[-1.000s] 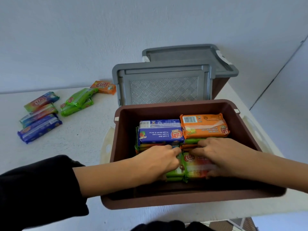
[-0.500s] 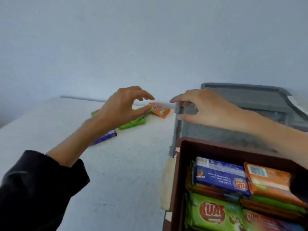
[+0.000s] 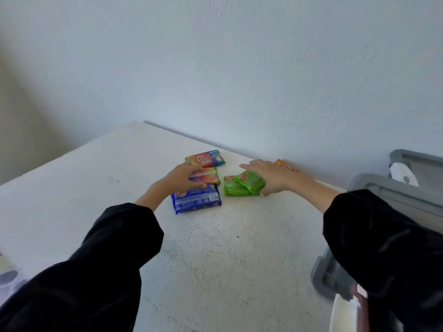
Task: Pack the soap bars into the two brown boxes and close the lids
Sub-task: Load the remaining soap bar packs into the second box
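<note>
We are looking at a softly lit scene: even, cool daylight is spreading over the wall point(image 3: 263, 68) and the table point(image 3: 215, 248), with no glare showing anywhere. Shadows are staying faint; a thin dark line is running where the table meets the wall, and the far upper left corner is fading into a dimmer, warmer tone. The wide lens is bending the table edge at the left of the frame. Motion blur is smearing the lower right, where the grey lid point(image 3: 395, 195) and the dark sleeve point(image 3: 383, 248) are losing their outlines. The soap wrappers point(image 3: 244, 185) near the centre are reading slightly soft, their print barely legible.
</note>
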`<state>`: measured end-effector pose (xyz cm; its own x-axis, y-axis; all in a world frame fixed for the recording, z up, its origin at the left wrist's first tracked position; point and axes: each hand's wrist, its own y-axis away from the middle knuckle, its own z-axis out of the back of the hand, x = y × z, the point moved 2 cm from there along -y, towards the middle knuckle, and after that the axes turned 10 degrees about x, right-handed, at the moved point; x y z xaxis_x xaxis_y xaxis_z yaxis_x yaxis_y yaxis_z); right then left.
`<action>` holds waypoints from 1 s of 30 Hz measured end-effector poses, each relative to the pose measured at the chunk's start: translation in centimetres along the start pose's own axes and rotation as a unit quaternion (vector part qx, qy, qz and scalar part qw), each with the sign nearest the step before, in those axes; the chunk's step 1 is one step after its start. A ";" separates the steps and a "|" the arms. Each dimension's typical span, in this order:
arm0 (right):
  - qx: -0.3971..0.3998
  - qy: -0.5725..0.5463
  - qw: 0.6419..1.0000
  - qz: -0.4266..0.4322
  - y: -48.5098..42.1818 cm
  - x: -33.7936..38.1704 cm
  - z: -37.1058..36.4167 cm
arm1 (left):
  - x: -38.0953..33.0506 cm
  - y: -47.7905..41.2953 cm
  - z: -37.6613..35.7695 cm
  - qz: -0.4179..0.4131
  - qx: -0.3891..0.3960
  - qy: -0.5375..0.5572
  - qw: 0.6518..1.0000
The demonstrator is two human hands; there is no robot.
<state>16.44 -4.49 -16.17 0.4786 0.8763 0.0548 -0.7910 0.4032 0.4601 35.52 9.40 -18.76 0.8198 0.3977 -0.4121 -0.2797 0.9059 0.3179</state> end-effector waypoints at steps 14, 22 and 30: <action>-0.008 0.107 0.994 0.025 -0.2 -0.4 0.2 | 0.7 -1.6 0.5 0.019 0.025 -0.098 0.995; 0.010 0.089 0.995 0.042 0.8 0.0 -0.7 | 2.9 -0.7 1.7 0.041 0.053 -0.122 0.990; -0.014 0.089 0.996 0.028 0.9 0.3 -1.2 | 2.6 -0.3 1.0 0.046 0.027 -0.153 0.987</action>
<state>15.40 -3.58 -16.82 0.3602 0.9296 -0.0786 -0.8263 0.3570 0.4356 38.26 10.01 -19.09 0.9068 0.4081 -0.1055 -0.3394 0.8554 0.3912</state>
